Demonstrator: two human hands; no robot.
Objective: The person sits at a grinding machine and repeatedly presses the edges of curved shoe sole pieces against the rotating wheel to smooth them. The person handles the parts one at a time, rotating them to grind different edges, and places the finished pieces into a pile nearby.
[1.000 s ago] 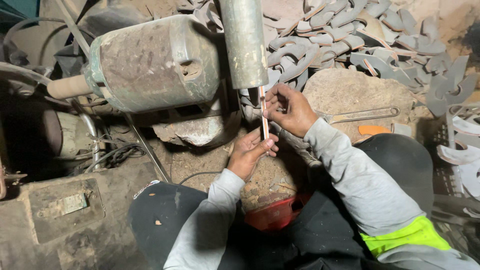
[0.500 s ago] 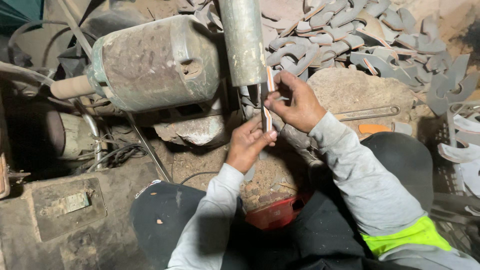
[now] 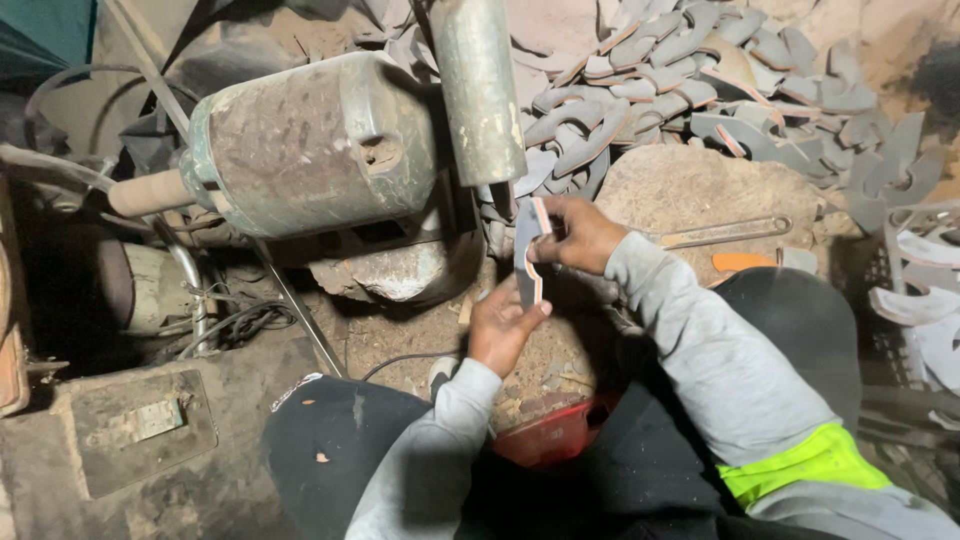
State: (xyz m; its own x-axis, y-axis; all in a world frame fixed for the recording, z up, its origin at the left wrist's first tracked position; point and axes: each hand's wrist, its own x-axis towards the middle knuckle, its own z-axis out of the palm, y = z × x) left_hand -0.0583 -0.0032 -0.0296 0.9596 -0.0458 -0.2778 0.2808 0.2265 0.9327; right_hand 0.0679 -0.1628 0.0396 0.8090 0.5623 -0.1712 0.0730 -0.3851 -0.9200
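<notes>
1. Head view: the left hand (image 3: 503,325) grasps the lower end of a thin, curved grey metal blade blank with an orange-tinted edge (image 3: 528,250), fingers pinched round it.
2. The right hand (image 3: 580,232) clasps the upper end of the same blank, holding it upright just below a dull vertical steel cylinder (image 3: 478,90).
3. The blank sits between both hands, above a dusty dirt floor (image 3: 400,335), right beside the cylinder's lower end.
4. To the left lies a large, rusty drum-shaped motor housing (image 3: 300,145) with a stub shaft pointing left.
5. Behind the hands, a heap of similar curved grey metal pieces (image 3: 700,80) covers the ground.
6. A long flat metal wrench (image 3: 725,232) rests on a round stone-like block (image 3: 700,190) near the right forearm.
</notes>
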